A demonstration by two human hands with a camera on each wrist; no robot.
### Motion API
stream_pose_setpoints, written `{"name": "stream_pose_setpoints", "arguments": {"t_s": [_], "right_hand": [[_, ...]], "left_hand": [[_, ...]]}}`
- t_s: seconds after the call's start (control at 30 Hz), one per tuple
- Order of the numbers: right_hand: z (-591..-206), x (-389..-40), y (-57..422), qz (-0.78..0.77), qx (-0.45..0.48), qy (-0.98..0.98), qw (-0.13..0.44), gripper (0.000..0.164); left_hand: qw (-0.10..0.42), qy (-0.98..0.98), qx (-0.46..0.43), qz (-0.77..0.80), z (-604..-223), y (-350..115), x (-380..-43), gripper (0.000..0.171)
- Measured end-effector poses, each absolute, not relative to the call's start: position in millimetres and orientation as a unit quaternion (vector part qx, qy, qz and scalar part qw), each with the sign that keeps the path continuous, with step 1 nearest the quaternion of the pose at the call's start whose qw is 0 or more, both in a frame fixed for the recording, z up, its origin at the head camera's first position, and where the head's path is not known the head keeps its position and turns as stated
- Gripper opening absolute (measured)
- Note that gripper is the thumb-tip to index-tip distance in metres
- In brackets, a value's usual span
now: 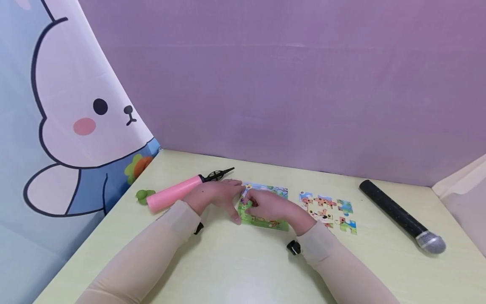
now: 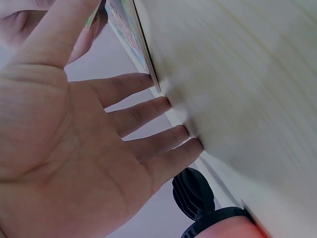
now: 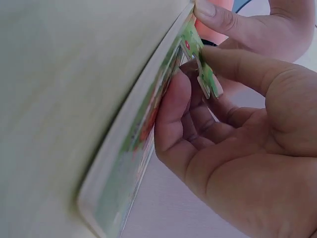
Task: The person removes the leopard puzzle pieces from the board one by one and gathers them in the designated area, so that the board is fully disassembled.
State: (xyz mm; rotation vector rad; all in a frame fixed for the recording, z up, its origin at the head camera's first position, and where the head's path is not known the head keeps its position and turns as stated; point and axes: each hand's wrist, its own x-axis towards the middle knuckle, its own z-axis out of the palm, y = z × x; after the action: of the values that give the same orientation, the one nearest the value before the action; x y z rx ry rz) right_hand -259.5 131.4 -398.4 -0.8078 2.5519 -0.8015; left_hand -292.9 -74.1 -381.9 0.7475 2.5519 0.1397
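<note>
A thin picture puzzle board [image 1: 282, 225] lies flat on the table. My left hand [image 1: 222, 196] spreads over its left end, fingers straight. In the left wrist view, its fingertips [image 2: 163, 101] touch the tabletop and the board's edge, with the thumb at the near corner. My right hand [image 1: 271, 204] is over the board and pinches a green puzzle piece [image 3: 192, 42] between thumb and fingers. That piece stands tilted up at the board's left end. Part of the board is hidden under both hands.
To the right, several loose puzzle pieces [image 1: 348, 225] lie on the table, some behind my right wrist. A black microphone [image 1: 395, 211] with a silver head lies further right. At left are a pink hand pump [image 1: 174, 193] with a black nozzle and a small green object [image 1: 143, 195].
</note>
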Motion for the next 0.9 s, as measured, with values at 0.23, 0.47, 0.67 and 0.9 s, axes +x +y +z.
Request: {"name": "stream_pose_setpoints", "arguments": {"t_s": [0.23, 0.47, 0.67, 0.9], "right_hand": [[-397.4, -257.7, 131.9, -0.289, -0.296, 0.895, 0.169, 0.016], [-389.6, -256.5, 140.4, -0.310, -0.295, 0.888, 0.170, 0.014], [-380.6, -256.1, 155.9, -0.330, -0.266, 0.890, 0.170, 0.018], [-377.5, -257.4, 179.3, -0.366, -0.240, 0.882, 0.174, 0.016]], "left_hand": [[0.238, 0.930, 0.277, 0.050, -379.9, -74.2, -293.3, 0.124], [0.237, 0.931, 0.272, 0.053, -381.8, -74.8, -293.1, 0.125], [0.232, 0.933, 0.270, 0.057, -381.7, -75.2, -292.2, 0.127], [0.229, 0.934, 0.270, 0.055, -381.5, -74.6, -290.4, 0.126]]}}
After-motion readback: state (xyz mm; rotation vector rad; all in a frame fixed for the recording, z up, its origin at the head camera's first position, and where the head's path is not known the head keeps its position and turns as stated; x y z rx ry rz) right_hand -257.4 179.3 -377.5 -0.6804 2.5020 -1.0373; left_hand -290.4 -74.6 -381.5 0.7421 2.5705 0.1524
